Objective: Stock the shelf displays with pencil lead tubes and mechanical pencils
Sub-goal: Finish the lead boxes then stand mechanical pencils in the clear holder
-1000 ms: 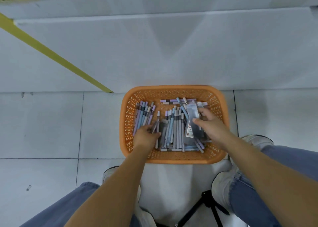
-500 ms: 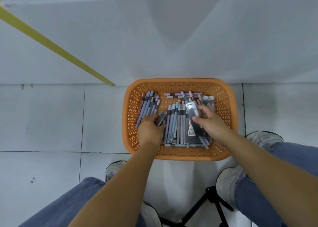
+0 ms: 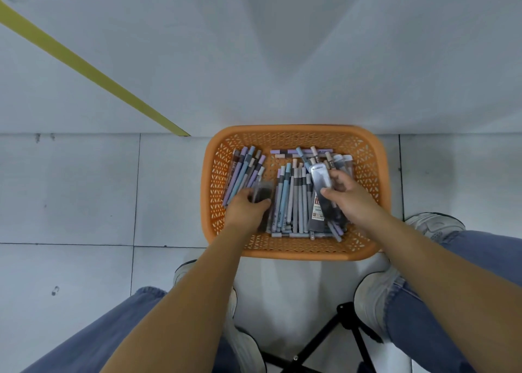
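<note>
My left hand, 8 o'clock in basket, fingers pinching dark lead tube. My right hand, 3 o'clock, thumb and fingers curled round clear lead tube, over mechanical pencils.

The grey tiled floor carries an orange basket; a black tripod stands at 6 o'clock of it.
</note>
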The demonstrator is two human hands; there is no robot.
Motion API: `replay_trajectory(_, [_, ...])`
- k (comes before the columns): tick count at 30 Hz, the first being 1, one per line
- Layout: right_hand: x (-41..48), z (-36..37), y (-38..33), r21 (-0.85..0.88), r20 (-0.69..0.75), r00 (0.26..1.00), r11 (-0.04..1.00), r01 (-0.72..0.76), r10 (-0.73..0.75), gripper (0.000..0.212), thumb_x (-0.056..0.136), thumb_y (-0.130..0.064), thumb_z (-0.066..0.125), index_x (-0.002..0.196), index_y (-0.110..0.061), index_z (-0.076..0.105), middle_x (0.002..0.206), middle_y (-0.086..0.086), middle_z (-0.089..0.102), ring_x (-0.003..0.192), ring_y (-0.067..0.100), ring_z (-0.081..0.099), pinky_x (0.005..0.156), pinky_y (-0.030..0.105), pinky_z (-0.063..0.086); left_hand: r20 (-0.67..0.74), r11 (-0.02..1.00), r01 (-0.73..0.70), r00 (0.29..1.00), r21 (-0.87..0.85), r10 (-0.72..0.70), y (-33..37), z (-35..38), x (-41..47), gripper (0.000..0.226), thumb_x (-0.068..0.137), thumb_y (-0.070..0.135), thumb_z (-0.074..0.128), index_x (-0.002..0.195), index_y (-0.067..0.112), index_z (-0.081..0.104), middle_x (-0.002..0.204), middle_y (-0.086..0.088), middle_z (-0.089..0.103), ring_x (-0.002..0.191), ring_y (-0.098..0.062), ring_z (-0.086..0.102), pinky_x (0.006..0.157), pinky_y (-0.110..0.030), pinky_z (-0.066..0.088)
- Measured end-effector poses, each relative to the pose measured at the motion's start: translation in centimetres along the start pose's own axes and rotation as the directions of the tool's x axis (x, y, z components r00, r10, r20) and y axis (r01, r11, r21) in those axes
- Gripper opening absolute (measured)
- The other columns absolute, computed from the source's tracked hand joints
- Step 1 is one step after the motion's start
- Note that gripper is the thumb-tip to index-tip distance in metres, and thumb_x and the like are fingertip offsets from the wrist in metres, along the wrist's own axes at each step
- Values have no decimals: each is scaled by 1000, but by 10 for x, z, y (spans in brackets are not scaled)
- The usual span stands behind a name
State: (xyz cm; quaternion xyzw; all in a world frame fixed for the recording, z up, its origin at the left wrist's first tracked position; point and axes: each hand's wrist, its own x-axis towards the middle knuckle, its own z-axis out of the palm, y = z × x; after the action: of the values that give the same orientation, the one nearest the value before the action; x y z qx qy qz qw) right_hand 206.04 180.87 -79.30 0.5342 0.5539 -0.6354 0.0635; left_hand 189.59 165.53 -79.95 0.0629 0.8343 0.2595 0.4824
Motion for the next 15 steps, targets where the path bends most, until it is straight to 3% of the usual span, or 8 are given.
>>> replay_trajectory(5, [0, -3, -2, 17, -40, 999, 1000, -27, 27, 41, 95, -21, 59, 132, -35, 50, 110, -11, 65, 95, 8, 63, 69, 25, 48, 84, 999, 53, 995, -2, -53, -4, -8, 1, 40, 97, 20, 62, 135, 12, 57, 129, -9, 66, 114, -26, 61, 97, -36, 51])
replay_trajectory(8, [-1, -3, 1, 16, -41, 999, 999, -35, 35, 42, 95, -20, 59, 133, -33, 49, 113, -8, 65, 98, 13, 64, 77, 32, 53, 84, 999, 39, 996, 5, -39, -4, 0, -2, 49, 88, 13, 73, 134, 12, 56, 128, -9, 67, 115, -28, 63, 100, -44, 54])
replay_trajectory(15, [-1, 0, -1, 31, -32, 998, 998, -46, 47, 33, 95, -19, 58, 118, -43, 51, 103, -13, 65, 90, 10, 64, 72, 35, 56, 30, 999, 51, 998, 2, -51, 0, 10, -4, 59, 79, 15, 84, 131, 11, 55, 130, -11, 65, 120, -32, 61, 103, -49, 52])
